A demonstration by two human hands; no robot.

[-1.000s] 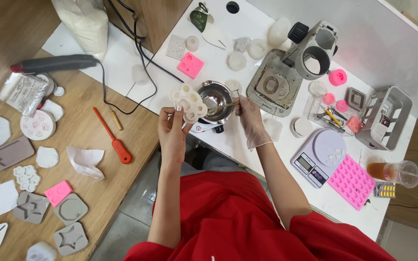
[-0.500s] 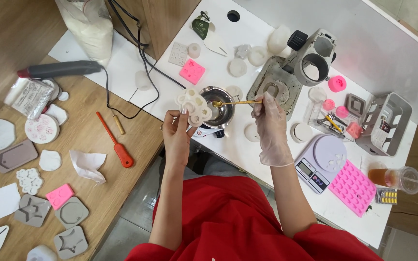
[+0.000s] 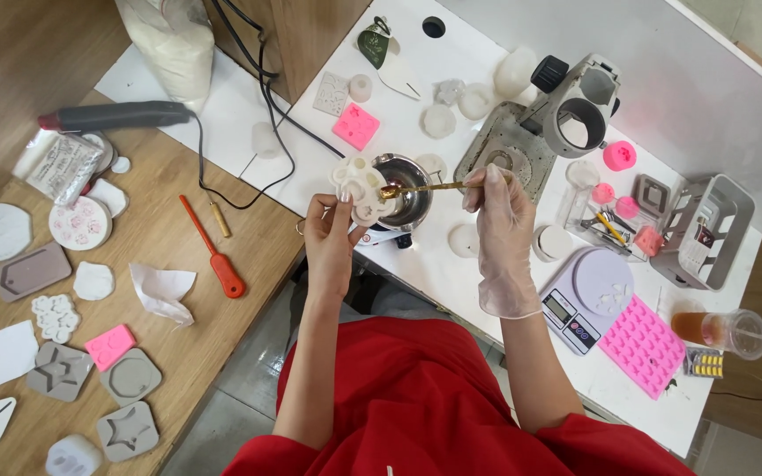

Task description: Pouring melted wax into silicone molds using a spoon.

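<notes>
While the white counter meets a wooden one on the left, both are pretty cluttered. Left hand pinches a white flower-shaped mold over a small metal pot. Gloved right hand grips one gold spoon, tip at the mold. Three grey molds sit on the wood, plus one orange screwdriver.

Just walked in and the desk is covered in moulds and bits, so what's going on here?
A person in red sits at a white table. Their bare left hand holds up a small white flower-shaped mould. Their gloved right hand holds a gold spoon, its bowl at the mould's edge, above a small metal pot. A digital scale and pink moulds lie to the right.
</notes>
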